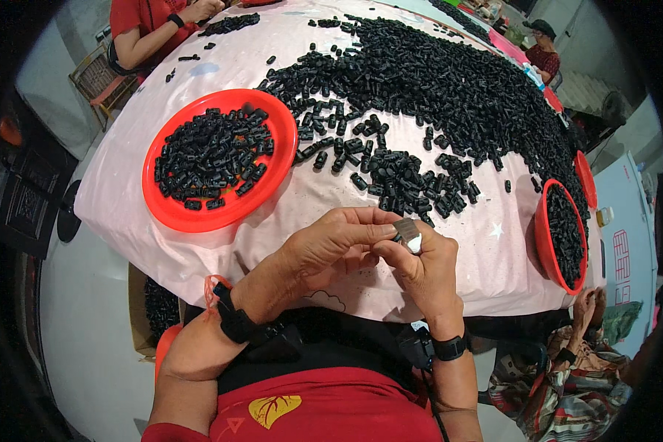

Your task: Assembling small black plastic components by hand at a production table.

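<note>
In front of my body, my left hand (339, 247) and my right hand (431, 272) meet over the near edge of the table. A small flat metal blade (407, 233) with a shiny end is gripped between my right thumb and fingers. My left fingers are pinched close against it, and whatever lies inside them is hidden. Just beyond my hands lies a small pile of short black plastic pieces (401, 177). To the left, a round red tray (278, 132) holds many of the same pieces.
A huge heap of black pieces (449, 81) covers the far table. At the right edge stands a red bowl (545, 239) full of them. The pink cloth (493, 272) covers the table. Other people sit at far left, far right and near right, one hand (583, 309) resting by the edge.
</note>
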Demonstrator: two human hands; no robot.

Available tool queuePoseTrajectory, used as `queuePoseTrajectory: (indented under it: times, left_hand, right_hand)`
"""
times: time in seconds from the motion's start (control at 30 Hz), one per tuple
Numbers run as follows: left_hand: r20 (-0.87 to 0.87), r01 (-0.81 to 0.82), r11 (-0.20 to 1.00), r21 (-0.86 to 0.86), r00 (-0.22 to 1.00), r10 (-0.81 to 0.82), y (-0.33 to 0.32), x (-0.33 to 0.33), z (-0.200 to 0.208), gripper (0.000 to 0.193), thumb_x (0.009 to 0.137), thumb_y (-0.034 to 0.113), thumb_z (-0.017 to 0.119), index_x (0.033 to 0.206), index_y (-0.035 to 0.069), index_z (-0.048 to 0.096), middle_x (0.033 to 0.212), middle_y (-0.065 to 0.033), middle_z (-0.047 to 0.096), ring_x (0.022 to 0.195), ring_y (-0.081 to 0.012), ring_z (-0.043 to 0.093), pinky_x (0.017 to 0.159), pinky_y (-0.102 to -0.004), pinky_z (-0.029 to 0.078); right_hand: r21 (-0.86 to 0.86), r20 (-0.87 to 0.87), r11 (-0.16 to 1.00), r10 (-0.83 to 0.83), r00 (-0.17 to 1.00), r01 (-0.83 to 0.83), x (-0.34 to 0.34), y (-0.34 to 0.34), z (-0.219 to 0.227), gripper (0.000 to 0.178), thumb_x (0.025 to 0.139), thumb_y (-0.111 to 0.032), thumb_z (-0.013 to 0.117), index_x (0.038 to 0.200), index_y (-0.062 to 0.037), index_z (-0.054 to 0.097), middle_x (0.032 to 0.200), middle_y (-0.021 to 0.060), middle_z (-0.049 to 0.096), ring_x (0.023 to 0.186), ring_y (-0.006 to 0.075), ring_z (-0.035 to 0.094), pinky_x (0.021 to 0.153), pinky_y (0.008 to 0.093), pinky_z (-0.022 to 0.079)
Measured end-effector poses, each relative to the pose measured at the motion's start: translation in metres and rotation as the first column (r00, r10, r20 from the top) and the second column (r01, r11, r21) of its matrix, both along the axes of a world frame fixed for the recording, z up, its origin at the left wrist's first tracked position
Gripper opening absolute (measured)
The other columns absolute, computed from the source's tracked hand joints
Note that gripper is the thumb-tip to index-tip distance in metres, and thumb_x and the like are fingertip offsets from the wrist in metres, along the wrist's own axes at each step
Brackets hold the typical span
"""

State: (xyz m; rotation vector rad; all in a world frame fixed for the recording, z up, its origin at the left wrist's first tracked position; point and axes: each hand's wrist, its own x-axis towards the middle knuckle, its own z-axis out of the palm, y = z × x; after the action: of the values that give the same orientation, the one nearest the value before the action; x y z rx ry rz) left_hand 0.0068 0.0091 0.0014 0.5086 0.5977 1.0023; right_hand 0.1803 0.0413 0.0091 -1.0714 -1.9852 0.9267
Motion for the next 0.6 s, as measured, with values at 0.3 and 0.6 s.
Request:
queuePoseTrajectory:
  times: [0.3, 0.6]
  left_hand:
    - [0.045, -0.015, 1.000, 0.019, 0.999, 0.014, -0.0005, 0.0006, -0.0020, 0.030, 0.088, 0.013, 0.062, 0.114, 0.000, 0.054, 0.102, -0.0058, 0.061, 0.087, -0.0105, 0.061, 0.078, -0.0231, 0.051]
    - [0.022, -0.043, 0.999, 0.017, 0.999, 0.042, 0.0004, 0.0005, -0.0066, 0.030, 0.087, 0.014, 0.063, 0.113, 0.001, 0.055, 0.099, -0.0045, 0.061, 0.085, -0.0098, 0.061, 0.075, -0.0230, 0.050]
  right_hand:
    - [0.047, 0.031, 0.999, 0.008, 0.999, -0.009, 0.0008, 0.0027, -0.0071, 0.036, 0.075, -0.039, 0.074, 0.081, -0.0042, 0.066, 0.061, 0.0122, 0.062, 0.053, 0.0247, 0.062, 0.048, 0.0316, 0.046]
    - [0.016, 0.062, 1.000, 0.017, 0.998, -0.018, -0.0010, -0.0004, -0.0012, 0.031, 0.078, -0.034, 0.073, 0.080, -0.0037, 0.066, 0.060, 0.0107, 0.062, 0.053, 0.0209, 0.062, 0.048, 0.0295, 0.046]
